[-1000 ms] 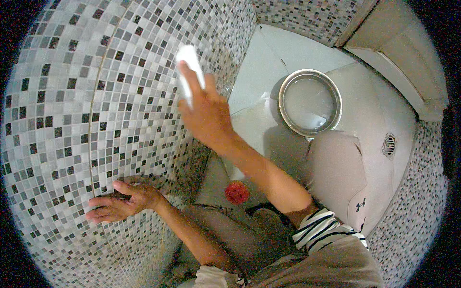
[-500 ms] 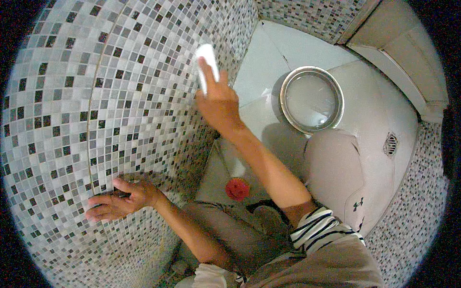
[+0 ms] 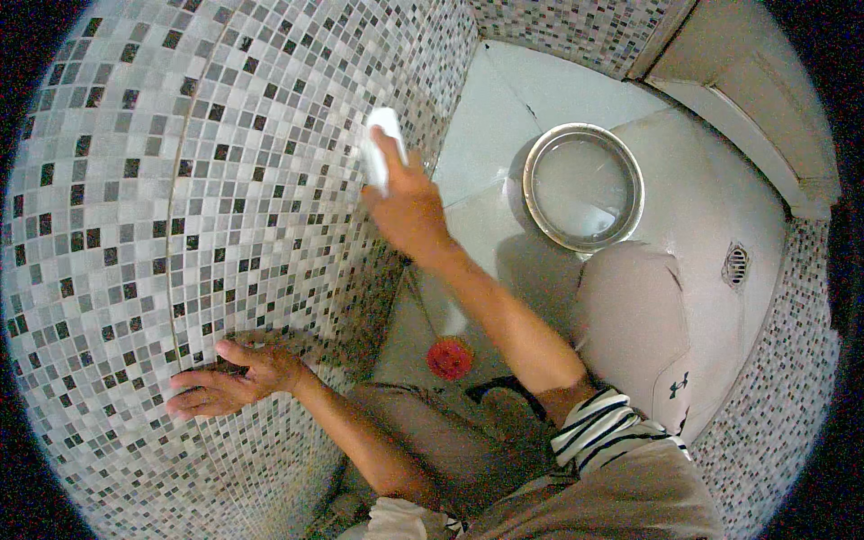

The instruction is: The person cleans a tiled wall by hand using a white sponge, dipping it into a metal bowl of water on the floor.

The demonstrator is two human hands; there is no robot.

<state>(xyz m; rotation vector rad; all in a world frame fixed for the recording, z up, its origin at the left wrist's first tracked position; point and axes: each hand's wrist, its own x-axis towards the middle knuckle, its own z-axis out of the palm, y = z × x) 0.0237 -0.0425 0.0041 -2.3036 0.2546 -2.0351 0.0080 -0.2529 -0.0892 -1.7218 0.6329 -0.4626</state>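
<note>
My right hand (image 3: pixel 414 211) grips a white oblong scrubber (image 3: pixel 387 120), its index finger stretched along the back. Motion blurs the scrubber, and its underside, turned to the mosaic-tiled wall (image 3: pixel 261 171), is hidden. Lower on the same wall, my left hand (image 3: pixel 241 378) rests with fingers and thumb spread and nothing in it. On the floor between my forearms lies a small round red thing (image 3: pixel 450 358) with a scalloped edge; its kind is unclear.
A round metal basin (image 3: pixel 583 129) holding cloudy water stands on the pale floor (image 3: pixel 495 99), just beyond my right knee (image 3: pixel 630 279). To the right is a floor drain (image 3: pixel 736 264). A door (image 3: pixel 765 90) is at the far right, with more mosaic wall below it.
My right hand has moved the scrubber a little down along the wall, toward me. My left hand keeps its place on the tiles; the whole view has shifted slightly.
</note>
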